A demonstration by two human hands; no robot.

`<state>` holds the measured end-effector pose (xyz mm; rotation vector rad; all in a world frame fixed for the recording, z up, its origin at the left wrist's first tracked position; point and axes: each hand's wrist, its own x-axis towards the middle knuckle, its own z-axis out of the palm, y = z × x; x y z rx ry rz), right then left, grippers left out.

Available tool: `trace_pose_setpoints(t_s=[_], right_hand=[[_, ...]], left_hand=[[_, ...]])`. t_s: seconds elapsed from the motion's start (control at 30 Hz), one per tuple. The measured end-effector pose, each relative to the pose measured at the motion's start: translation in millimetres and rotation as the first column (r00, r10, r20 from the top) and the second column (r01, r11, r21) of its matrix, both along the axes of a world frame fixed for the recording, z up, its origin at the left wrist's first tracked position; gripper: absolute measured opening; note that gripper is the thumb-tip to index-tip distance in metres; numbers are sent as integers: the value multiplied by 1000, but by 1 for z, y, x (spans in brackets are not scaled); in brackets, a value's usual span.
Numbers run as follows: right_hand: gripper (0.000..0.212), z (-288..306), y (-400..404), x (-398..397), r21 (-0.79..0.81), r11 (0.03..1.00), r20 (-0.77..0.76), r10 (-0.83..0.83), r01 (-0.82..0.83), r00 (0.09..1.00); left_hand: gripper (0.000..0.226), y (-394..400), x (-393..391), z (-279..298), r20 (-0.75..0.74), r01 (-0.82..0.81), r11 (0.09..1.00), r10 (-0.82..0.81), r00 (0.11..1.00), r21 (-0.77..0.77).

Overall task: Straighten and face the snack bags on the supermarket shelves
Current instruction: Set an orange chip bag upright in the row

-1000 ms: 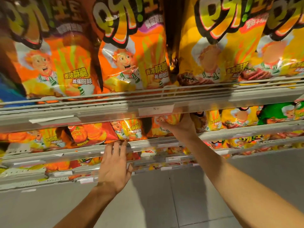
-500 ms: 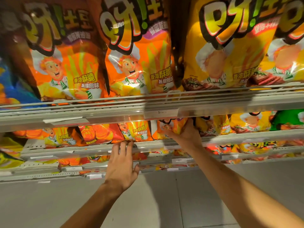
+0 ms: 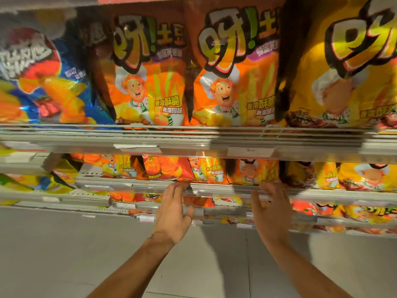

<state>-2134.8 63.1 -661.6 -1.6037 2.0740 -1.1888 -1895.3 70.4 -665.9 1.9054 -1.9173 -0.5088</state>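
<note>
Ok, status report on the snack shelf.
Left hand open at shelf edge. Right hand open, off the bags. Orange bag sits askew. Nothing blocking.

The orange snack bags [image 3: 148,82] on the upper shelf read "呀!土豆", "香浓酥脆" and "吮指回味". A price tag [image 3: 251,150] on that shelf's front edge reads "5".

Place: supermarket snack aisle
Shelves [image 3: 193,140]: grey metal tiers, stacked one under another
Stock: rows of identical snack bags [image 3: 148,82], faces outward
Price tag [image 3: 250,150]: clipped to shelf edge
Floor [image 3: 53,254]: pale grey tiles
</note>
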Motion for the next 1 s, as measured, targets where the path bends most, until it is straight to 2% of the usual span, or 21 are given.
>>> trace_pose_setpoints(t_s=[0.13, 0.2, 0.27, 0.4, 0.5, 0.57, 0.6, 0.63, 0.7, 0.73, 0.8, 0.93, 1.0], right_hand=[[28, 9, -8, 48, -7, 993, 143, 118, -118, 983], [36, 9, -20, 70, 14, 982, 210, 184, -191, 960], [53, 8, -35, 89, 94, 966, 244, 211, -240, 947], [80, -1, -69, 108, 177, 977, 205, 86, -123, 975], [94, -8, -87, 111, 261, 949, 368, 71, -176, 927], [103, -14, -98, 108, 346, 917, 412, 39, -196, 910], [103, -16, -103, 105, 385, 902, 401, 25, -193, 916], [99, -18, -107, 104, 413, 891, 388, 18, -191, 922], [82, -20, -113, 103, 438, 880, 373, 7, -183, 928], [72, -20, -114, 105, 438, 881, 372, 3, -178, 928], [61, -20, -117, 110, 437, 885, 364, -9, -162, 931], [68, -16, -115, 118, 427, 900, 279, -41, -86, 960], [60, -11, -111, 122, 355, 932, 269, -23, -77, 963]], left_hand=[[47, -10, 33, 8, -104, -242, 967, 234, 967, -78], [48, -20, 48, 14, -173, -303, 944, 279, 945, -128], [53, -33, 60, 18, -249, -325, 933, 282, 927, -153], [75, -63, 77, 16, -358, -324, 946, 300, 884, -6], [82, -81, 87, 13, -425, -271, 954, 299, 855, 126], [89, -93, 95, 11, -457, -225, 939, 326, 828, 262], [88, -98, 98, 9, -457, -201, 924, 340, 822, 325], [77, -103, 102, 7, -466, -180, 914, 345, 815, 362], [47, -113, 108, 5, -520, -140, 916, 333, 786, 375], [42, -116, 110, 5, -556, -109, 918, 322, 766, 381], [37, -120, 114, 7, -625, -42, 917, 303, 719, 396], [36, -118, 118, 11, -719, -8, 910, 333, 610, 415], [37, -114, 120, 13, -749, 1, 910, 342, 568, 415]])
